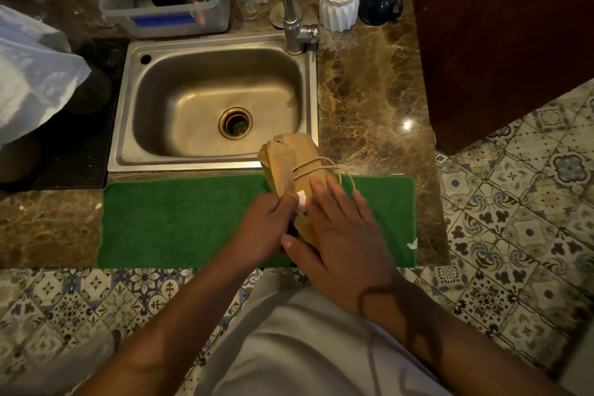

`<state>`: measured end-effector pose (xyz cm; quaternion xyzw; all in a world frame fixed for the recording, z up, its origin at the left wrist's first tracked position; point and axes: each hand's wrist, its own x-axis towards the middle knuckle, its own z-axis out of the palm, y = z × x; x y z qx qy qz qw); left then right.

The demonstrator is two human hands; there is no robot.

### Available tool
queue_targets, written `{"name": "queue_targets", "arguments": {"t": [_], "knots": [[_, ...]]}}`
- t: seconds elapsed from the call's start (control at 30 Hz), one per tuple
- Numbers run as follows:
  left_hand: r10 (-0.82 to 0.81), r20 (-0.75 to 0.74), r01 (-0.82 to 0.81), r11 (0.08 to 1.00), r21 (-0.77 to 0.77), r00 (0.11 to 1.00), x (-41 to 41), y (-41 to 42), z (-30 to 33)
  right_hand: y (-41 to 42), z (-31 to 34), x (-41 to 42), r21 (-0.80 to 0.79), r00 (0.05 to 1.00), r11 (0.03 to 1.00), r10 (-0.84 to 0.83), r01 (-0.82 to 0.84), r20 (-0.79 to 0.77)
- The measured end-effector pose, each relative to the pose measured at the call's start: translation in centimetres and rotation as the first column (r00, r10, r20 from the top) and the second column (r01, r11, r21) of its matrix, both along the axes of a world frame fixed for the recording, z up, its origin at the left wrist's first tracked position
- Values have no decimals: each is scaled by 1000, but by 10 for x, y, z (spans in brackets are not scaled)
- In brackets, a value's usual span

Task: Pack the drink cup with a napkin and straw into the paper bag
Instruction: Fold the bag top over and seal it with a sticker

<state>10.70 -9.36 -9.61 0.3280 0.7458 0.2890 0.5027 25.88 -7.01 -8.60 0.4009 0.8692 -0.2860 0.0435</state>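
The paper bag (pixel 291 170) lies folded flat at the front edge of the bench, its far end over the front right corner of the sink rim (pixel 212 165) and its near end on the green towel (pixel 180 219) that runs along the bench's front edge. At the bench's left edge a white plastic bag (pixel 35 74) bulges over a black ribbed mat (pixel 80 164). Next comes the left hand (pixel 262 228), fingers curled around the bag's left side and pinching a small white piece (pixel 301 199) (possibly the napkin, too blurred to be sure) against the paper. The right hand (pixel 337 228) rests flat on the bag, fingers spread and extended, gripping nothing. The bag's twine handles (pixel 324 164) loop out just beyond those fingertips. A white scrap (pixel 412 244) sits at the towel's right edge. At the back edge stand a clear bin (pixel 167 10), the faucet (pixel 289 10), two white ribbed vases (pixel 340 1) and a blue mug (pixel 381 3).
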Motion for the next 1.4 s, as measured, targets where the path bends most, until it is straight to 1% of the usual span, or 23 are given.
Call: {"name": "queue_targets", "arguments": {"t": [0.07,0.13,0.23,0.37,0.43,0.47,0.53,0.57,0.63,0.73,0.83,0.93,1.0,1.1,1.17,1.3,1.4], "knots": [[5,-35,-5,1000,-14,999,0,0,-2,3,2,4,36,999,999,8,-9,36],[-9,-47,9,1000,-8,999,-1,1,-2,6,3,4,9,999,1000,8,-8,53],[-23,-54,23,1000,14,998,-1,3,-2,5,2,0,12,1000,1000,29,-29,9],[-68,-84,69,998,14,994,-1,3,-3,8,1,6,8,1000,1000,4,-4,-4],[-56,-60,58,998,31,997,0,5,-3,5,-1,5,38,1000,999,3,-2,-28],[-44,-44,45,999,30,998,1,6,-3,2,-2,4,47,1000,999,19,-18,-12],[-36,-32,36,999,-1,999,3,6,-3,0,-5,5,69,999,996,45,-47,24],[-30,-23,29,999,-18,999,5,5,-4,2,-4,6,83,999,996,41,-42,17],[7,12,-7,999,-33,1000,8,5,-5,5,-7,9,122,999,993,11,-7,-32],[74,63,-74,997,-8,995,8,8,-3,1,-14,7,214,989,975,-29,60,-147],[82,75,-82,997,-1,994,10,9,2,-2,-23,7,281,964,951,-52,127,-261],[105,92,-103,994,-24,990,11,10,2,0,-26,13,306,941,941,-31,141,-337],[116,97,-113,993,-36,989,11,12,2,1,-26,16,297,931,945,-22,139,-363],[139,87,-135,990,-45,986,7,13,0,0,-26,15,254,940,955,-61,153,-335],[121,81,-117,992,-54,989,4,12,0,-4,-26,14,234,941,959,-76,160,-329],[101,92,-95,993,-65,991,1,11,1,-10,-25,15,199,906,965,-75,172,-417],[70,82,-65,996,-59,994,0,11,3,-12,-26,13,154,919,967,-134,202,-370]]}}
